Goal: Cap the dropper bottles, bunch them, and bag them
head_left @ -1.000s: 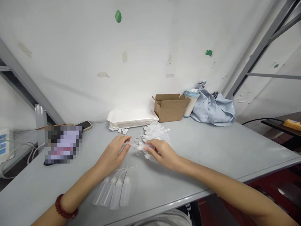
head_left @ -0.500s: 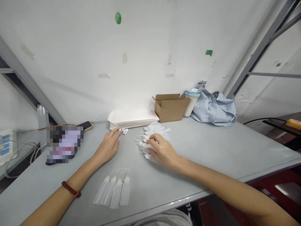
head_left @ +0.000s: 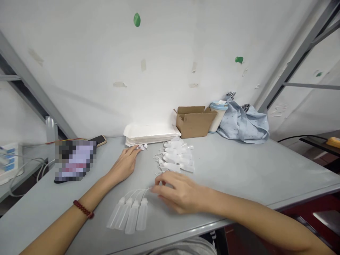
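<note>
Four slim, translucent plastic bottles with thin, pale tubes at their necks [head_left: 131, 220] lie fanned side by side on the grey tabletop [head_left: 233, 170], near its front edge and between the person's forearms. The right hand [head_left: 182, 193] is loosely curled beside the tube ends; blur hides whether thumb and forefinger pinch one. The left hand [head_left: 124, 164] reaches out flat, its fingertips at small, crumpled-looking white pieces [head_left: 145, 146] in front of a stack of flat white cartons [head_left: 152, 134]; whether it grips any, I cannot tell.

The tubes bunch together where they meet the right fingertips, so a tug on one could drag its neighbours and skew the fan. A low sweep of that hand could also catch the heaped white bottles with thin tubes [head_left: 177, 156] just beyond it, whose tubes look tangled. The white pieces are small and loose enough to scatter under a careless fingertip.

Half a second earlier, the right hand is over the heap; now it is nearer the body, by the fan. The left fingertips have moved onto the white pieces. The four bottles keep their arrangement.
</note>
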The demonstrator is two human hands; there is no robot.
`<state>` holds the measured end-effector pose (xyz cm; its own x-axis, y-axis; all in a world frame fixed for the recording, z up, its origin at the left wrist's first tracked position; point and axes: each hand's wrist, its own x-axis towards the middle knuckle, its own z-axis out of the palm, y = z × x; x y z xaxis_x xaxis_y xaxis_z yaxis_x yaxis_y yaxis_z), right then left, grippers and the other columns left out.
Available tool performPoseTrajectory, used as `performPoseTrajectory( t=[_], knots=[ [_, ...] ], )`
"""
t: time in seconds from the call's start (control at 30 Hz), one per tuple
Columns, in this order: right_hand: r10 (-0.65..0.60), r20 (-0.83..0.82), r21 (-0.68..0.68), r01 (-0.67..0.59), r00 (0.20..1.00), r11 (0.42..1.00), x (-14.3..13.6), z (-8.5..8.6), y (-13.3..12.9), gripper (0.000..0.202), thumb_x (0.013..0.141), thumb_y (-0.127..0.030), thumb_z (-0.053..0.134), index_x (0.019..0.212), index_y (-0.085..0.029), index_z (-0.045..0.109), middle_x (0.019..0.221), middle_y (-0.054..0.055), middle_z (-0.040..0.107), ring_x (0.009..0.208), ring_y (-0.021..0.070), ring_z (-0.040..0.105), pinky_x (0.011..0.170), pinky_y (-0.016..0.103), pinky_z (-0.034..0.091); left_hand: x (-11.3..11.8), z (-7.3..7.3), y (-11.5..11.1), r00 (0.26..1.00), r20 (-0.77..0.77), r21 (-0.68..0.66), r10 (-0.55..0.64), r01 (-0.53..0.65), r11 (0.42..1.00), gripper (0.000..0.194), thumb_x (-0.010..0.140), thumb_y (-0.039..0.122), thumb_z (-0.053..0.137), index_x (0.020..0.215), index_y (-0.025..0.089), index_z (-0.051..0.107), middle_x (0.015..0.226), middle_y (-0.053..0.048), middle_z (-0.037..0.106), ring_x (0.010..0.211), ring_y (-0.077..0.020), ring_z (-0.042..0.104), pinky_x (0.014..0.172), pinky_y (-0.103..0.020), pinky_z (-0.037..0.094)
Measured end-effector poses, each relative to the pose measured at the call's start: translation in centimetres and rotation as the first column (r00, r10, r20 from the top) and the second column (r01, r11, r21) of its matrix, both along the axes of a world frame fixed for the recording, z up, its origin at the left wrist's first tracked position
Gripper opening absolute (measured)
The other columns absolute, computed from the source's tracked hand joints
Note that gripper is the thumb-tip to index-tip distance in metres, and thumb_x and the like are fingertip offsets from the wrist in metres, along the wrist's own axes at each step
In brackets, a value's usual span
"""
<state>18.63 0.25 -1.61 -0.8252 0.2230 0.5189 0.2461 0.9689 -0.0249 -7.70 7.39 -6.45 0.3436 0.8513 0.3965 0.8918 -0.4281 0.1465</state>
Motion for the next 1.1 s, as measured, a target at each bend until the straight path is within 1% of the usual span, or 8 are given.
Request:
performPoseTrajectory(
  t=[0.1,0.17,0.3,0.43,0.6,0.73,0.9,1.1],
  knots=[
    [0.132,0.124,-0.054,-0.126,0.983,0.991,-0.2,-0.1,-0.7,0.04,0.081,-0.008,0.043,0.119,-0.012,0.051,0.119,0.01,0.056,0.094,0.0185,0.049,0.081,0.029,0.044,-0.1,-0.1,0.1,1.0,-0.021,0.006,0.009,-0.009,1.0,0.043,0.084,0.015,0.035,0.124,0.017,0.05,0.138,-0.011,0.041,0.116,-0.0298,0.043,0.095,-0.047,0.04],
    [0.196,0.182,-0.074,-0.186,0.964,0.98,-0.4,-0.5,-1.0,0.043,0.081,-0.01,0.043,0.124,-0.012,0.049,0.129,0.007,0.051,0.104,0.0197,0.046,0.086,0.029,0.043,-0.1,-0.1,0.1,0.999,-0.04,0.0,0.008,-0.008,1.0,0.042,0.084,0.015,0.034,0.123,0.016,0.052,0.138,-0.012,0.041,0.116,-0.0298,0.044,0.095,-0.047,0.04],
    [0.247,0.225,-0.082,-0.234,0.943,0.969,-0.6,-1.3,-1.4,0.043,0.083,-0.012,0.042,0.126,-0.014,0.049,0.137,0.002,0.046,0.109,0.0194,0.044,0.089,0.028,0.041,0.0,0.0,0.1,0.998,-0.063,-0.023,0.018,-0.02,1.0,0.041,0.086,0.016,0.033,0.121,0.012,0.053,0.134,-0.014,0.044,0.114,-0.0297,0.045,0.095,-0.046,0.04],
    [0.256,0.243,-0.07,-0.247,0.935,0.967,-0.6,-1.5,-1.6,0.039,0.086,-0.014,0.042,0.124,-0.015,0.051,0.137,0.001,0.046,0.109,0.019,0.044,0.087,0.027,0.042,0.1,0.1,0.0,0.997,-0.065,-0.038,0.031,-0.034,0.999,0.04,0.086,0.016,0.031,0.121,0.012,0.053,0.128,-0.015,0.049,0.115,-0.0293,0.046,0.094,-0.046,0.041],
    [0.258,0.273,-0.072,-0.248,0.927,0.966,-0.5,-1.2,-1.8,0.039,0.086,-0.014,0.044,0.124,-0.015,0.05,0.135,0.003,0.048,0.107,0.0173,0.046,0.081,0.026,0.042,0.1,0.0,-0.1,0.997,-0.075,-0.063,0.032,-0.037,0.997,0.041,0.086,0.014,0.031,0.12,0.007,0.052,0.125,-0.019,0.05,0.115,-0.031,0.045,0.094,-0.046,0.04],
    [0.263,0.297,-0.081,-0.25,0.918,0.965,-0.5,-1.3,-1.7,0.038,0.087,-0.017,0.042,0.125,-0.015,0.05,0.133,0.003,0.048,0.105,0.0175,0.045,0.083,0.027,0.041,-0.2,0.0,-0.5,0.996,-0.091,-0.088,0.024,-0.032,0.996,0.04,0.083,0.01,0.032,0.116,0.01,0.054,0.122,-0.017,0.052,0.113,-0.0296,0.046,0.093,-0.044,0.041],
    [0.268,0.271,-0.088,-0.253,0.924,0.963,-0.6,-1.4,-1.6,0.033,0.087,-0.016,0.041,0.117,-0.014,0.055,0.125,0.005,0.052,0.097,0.0174,0.045,0.084,0.026,0.04,-0.5,0.8,-1.1,0.994,-0.106,-0.126,0.01,-0.024,0.992,0.045,0.075,0.0,0.032,0.111,0.01,0.058,0.114,-0.015,0.056,0.107,-0.0267,0.05,0.09,-0.041,0.043],
    [0.274,0.236,-0.079,-0.262,0.932,0.962,-0.6,-1.2,-1.6,0.03,0.085,-0.015,0.043,0.111,-0.012,0.057,0.12,0.007,0.054,0.09,0.0172,0.045,0.084,0.026,0.041,-0.3,1.8,-1.3,0.989,-0.148,-0.154,0.023,-0.046,0.987,0.037,0.077,0.0,0.031,0.097,0.009,0.061,0.103,-0.015,0.058,0.098,-0.0261,0.054,0.085,-0.038,0.044]
  ],
)
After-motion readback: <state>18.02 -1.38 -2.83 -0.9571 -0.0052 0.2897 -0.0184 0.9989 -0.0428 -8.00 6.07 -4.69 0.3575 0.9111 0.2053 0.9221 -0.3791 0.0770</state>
